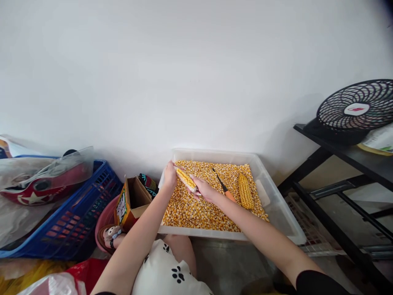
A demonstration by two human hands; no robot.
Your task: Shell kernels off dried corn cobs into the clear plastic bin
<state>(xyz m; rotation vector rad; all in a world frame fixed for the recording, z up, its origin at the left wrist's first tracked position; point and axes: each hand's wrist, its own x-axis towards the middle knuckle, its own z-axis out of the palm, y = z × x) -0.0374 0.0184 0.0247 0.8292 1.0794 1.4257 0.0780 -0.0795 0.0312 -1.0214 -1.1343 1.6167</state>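
White wall stood behind a clear plastic tub (276, 205) filled with loose corn kernels (196, 211). Over it, the left hand (170, 175) gripped one end of a partly shelled corn cob (186, 179), and the right hand (205, 189) clasped the other. A whole cob (245, 191) and what looked like an orange-handled tool (225, 188) lay on the kernels.
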